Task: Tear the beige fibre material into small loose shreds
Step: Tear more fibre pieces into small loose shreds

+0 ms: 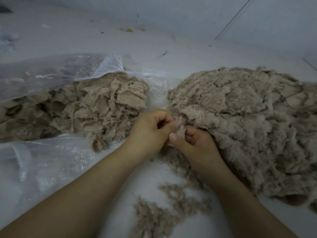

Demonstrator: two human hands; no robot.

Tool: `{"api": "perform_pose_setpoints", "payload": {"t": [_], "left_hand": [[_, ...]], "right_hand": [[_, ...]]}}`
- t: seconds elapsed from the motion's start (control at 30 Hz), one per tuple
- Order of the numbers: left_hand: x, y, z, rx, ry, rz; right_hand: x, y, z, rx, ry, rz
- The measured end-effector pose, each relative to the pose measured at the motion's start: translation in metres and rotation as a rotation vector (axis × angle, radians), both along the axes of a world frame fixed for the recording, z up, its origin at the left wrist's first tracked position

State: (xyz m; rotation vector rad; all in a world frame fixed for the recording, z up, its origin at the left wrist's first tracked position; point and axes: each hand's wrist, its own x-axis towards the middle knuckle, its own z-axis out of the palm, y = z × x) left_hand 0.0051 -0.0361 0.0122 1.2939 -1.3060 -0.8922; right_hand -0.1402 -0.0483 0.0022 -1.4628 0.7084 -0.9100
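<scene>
Beige fibre material lies in 3 places on the pale floor. A small tuft of it sits between the 2 hands at the middle of the floor, and this is the piece being gripped. The left hand has its fingers curled over and its thumb pressed in, pinching the tuft's left side. The right hand pinches the tuft's right side from just below, its thumb lying across the front with the nail facing the camera and its fingers curled behind. The 2 hands touch each other around the tuft, so little of it shows between them.

Just right of the grip, and touching the back of the right hand, rises the large fluffy heap of fibre, which spreads to the floor's right edge. To the left of the grip, near but apart from the left hand, coarser flat flakes of fibre spill out of the open mouth of a clear plastic bag, whose film also lies crumpled under the left forearm. Thin loose shreds lie scattered between the 2 forearms toward the floor's near edge.
</scene>
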Motion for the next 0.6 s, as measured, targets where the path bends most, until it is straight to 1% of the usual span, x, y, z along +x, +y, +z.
{"api": "perform_pose_setpoints", "payload": {"t": [0.07, 0.17, 0.3, 0.43, 0.5, 0.6], "left_hand": [[-0.0016, 0.0012, 0.0014, 0.009, 0.027, -0.020], [-0.0002, 0.0035, 0.0015, 0.019, 0.085, -0.031], [0.0016, 0.0070, 0.0043, 0.051, 0.191, -0.085], [-0.0009, 0.0083, 0.0059, 0.059, 0.146, -0.048], [-0.0019, 0.0086, 0.0052, 0.064, 0.149, -0.058], [-0.0018, 0.0097, 0.0051, 0.098, 0.221, -0.072]], "right_hand": [[-0.0001, -0.0002, 0.0022, 0.027, -0.012, -0.009], [0.0003, -0.0010, 0.0025, 0.145, -0.047, -0.071], [0.0013, -0.0008, 0.0023, 0.158, -0.030, -0.113], [0.0011, 0.0021, 0.0056, 0.120, -0.090, -0.011], [0.0003, -0.0003, 0.0023, 0.132, -0.052, -0.043], [-0.0007, -0.0053, -0.0035, 0.232, -0.050, -0.112]]}}
